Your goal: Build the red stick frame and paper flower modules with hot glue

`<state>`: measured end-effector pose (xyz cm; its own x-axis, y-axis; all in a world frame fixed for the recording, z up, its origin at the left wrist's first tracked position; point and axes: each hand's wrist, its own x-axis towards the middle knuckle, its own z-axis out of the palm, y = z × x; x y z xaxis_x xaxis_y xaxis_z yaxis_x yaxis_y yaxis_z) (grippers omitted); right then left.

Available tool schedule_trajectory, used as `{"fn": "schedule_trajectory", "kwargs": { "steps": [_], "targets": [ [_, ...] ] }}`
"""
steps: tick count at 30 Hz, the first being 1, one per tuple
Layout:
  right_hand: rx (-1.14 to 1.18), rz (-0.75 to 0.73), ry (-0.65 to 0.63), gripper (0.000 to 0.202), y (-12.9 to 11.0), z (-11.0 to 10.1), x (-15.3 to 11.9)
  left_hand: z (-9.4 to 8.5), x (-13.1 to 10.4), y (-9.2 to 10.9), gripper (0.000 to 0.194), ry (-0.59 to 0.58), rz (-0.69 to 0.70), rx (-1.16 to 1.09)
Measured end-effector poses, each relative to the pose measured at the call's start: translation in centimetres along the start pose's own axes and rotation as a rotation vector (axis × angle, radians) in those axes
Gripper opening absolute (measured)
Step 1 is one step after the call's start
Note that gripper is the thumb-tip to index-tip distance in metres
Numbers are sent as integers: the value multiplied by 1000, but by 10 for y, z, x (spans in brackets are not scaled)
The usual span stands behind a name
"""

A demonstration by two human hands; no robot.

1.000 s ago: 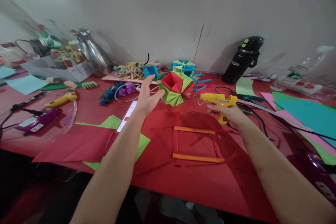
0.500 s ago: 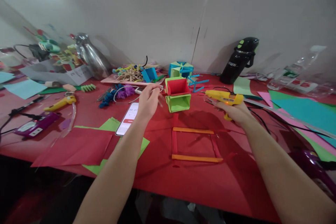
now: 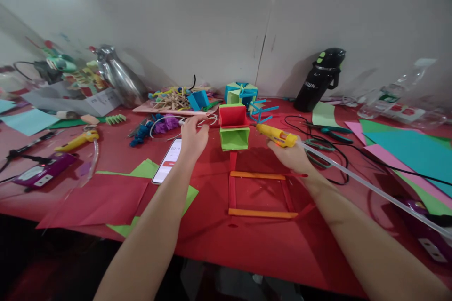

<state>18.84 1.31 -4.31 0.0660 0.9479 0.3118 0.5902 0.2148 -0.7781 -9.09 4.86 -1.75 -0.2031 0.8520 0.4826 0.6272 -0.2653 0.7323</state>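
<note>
Yellow plastic glue gun (image 3: 277,135) sits clenched in my right hand (image 3: 293,156), nozzle near the red-and-green folded paper box (image 3: 233,127); hot glue could drip. Left hand (image 3: 193,138) fingers pinch something thin I cannot identify.

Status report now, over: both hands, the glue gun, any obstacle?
Right hand grips yellow glue gun. Left hand closed near the phone, contents unclear. Red-green paper box between hands.

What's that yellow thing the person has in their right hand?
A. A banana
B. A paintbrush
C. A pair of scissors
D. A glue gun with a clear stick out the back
D: the right hand grips a yellow glue gun trailing a long clear glue stick.
</note>
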Motion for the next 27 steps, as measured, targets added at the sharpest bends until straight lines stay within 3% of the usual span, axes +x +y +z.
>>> {"fn": "schedule_trajectory", "kwargs": {
  "steps": [5, 14, 27],
  "targets": [
    [-60, -54, -10, 10, -1, 1, -3, 2, -1, 0, 22, -100, -107, -114],
    [-147, -101, 71, 8, -2, 5, -5, 3, -2, 0, 20, -112, -85, -118],
    [-188, -123, 80, 10, 1, 6, -4, 3, -2, -1, 18, -111, -93, -123]
  ]
}}
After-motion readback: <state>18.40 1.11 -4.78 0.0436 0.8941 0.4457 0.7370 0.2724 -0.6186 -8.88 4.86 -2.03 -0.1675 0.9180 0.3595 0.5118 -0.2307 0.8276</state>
